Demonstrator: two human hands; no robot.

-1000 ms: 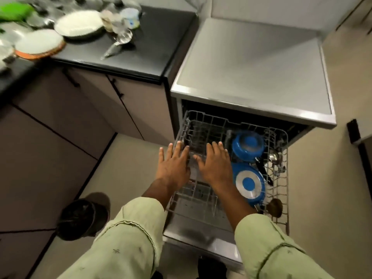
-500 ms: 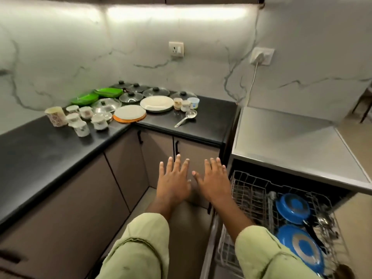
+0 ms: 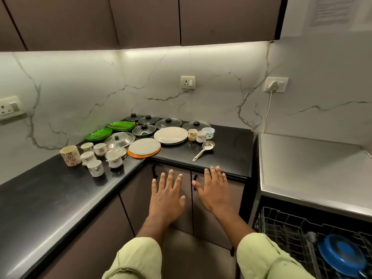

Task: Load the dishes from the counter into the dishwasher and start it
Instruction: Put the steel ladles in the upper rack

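Now the left hand and right hand hover palm-down before the lower cabinet doors, fingers straight, spread and holding nothing. Beyond them, on the black counter, sit white plates, green plates, glass lids, cups and a steel ladle. At lower right the pulled-out dishwasher rack holds a blue pan.
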